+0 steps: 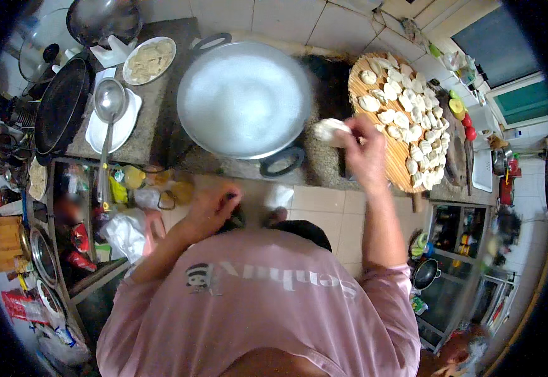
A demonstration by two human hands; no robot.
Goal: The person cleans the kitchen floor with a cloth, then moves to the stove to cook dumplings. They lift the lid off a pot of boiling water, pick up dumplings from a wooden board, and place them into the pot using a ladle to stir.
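Observation:
A dumpling (331,130) is pinched between the thumb and fingers of my right hand (366,148), just right of a large two-handled metal wok (245,99). The pale, hazy inside of the wok hides what it holds. Beyond my right hand, many raw dumplings (401,101) lie on a round ribbed tray (394,160) of woven slats. My left hand (215,202) hangs in front of the counter, below the wok, fingers curled; whether anything is in it is not clear. A metal ladle (110,101) rests on a white dish (125,122) to the left.
Left of the wok stand an oval plate of food (150,61) and a dark pan (63,106). One wok handle (282,161) juts over the counter's front edge. Right of the tray are a wooden board (454,141) and a white sink (482,172). A plastic bag (125,231) sits low left.

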